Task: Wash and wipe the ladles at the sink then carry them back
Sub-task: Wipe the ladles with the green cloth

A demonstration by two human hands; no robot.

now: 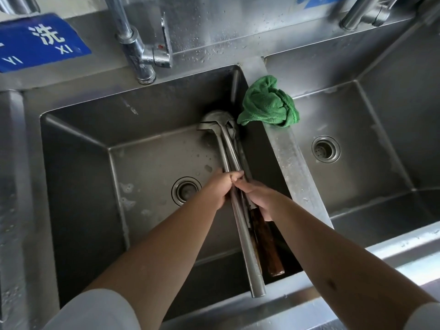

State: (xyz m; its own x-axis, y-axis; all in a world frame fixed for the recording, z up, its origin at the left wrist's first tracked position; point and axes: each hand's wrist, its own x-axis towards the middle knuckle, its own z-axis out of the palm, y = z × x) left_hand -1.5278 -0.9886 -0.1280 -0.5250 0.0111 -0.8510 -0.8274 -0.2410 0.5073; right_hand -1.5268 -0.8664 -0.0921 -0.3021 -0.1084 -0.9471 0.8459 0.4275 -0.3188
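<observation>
- Left hand and right hand clenched round bundled ladles: steel shafts, one dark wooden grip.
- Bowls down in sink far right corner.
- Crumpled green terry cloth on divider.

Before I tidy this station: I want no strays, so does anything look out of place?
Only the green cloth: it sits crumpled on the divider between the two basins, one edge overhanging the ladles.

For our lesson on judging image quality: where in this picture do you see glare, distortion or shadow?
Head view: glare streaks the steel divider beside the green cloth; wide-angle distortion bows the sink edges; the ladles, gripped by the left hand and right hand, lie in the shadowed basin.
</observation>
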